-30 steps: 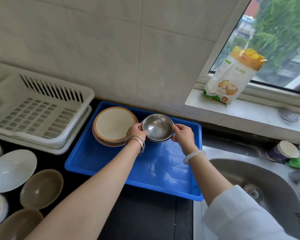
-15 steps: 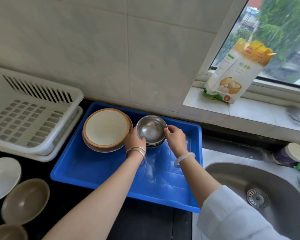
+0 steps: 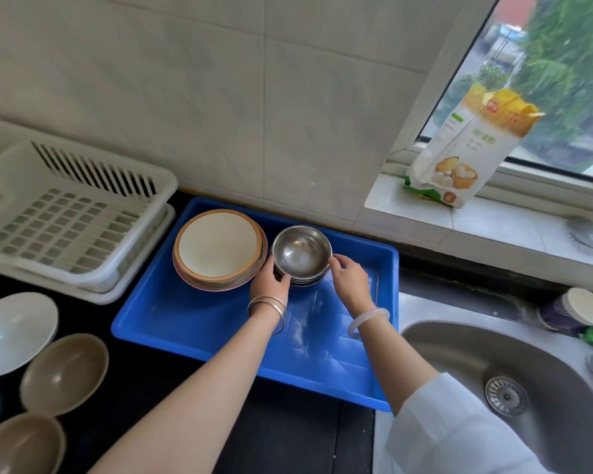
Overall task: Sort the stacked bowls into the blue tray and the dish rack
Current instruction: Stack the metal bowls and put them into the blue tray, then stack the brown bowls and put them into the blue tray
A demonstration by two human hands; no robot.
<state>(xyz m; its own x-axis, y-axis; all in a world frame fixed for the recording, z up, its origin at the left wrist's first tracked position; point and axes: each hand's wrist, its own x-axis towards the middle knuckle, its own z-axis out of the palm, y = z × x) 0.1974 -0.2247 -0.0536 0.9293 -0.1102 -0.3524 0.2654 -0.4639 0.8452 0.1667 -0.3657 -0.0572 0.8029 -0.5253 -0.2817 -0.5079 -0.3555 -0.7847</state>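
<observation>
A dark kitchen counter runs under a pale tiled wall, with a steel sink at the right and a flour bag on the window sill. The blue tray sits at the middle of the counter. The stack of steel bowls stands mouth-up in the tray's far half, just beside a stack of cream bowls.

The steel stack lies straight ahead between the 2 hands. The left hand curls round its left wall, and the right hand pinches the right rim with its fingertips. The bowls are round, so no axis matters.

The white dish rack lies off to the left of the tray, on the left hand's side, so that hand is nearer for any carry there. 2 brown bowls and a white bowl wait at the near left.
</observation>
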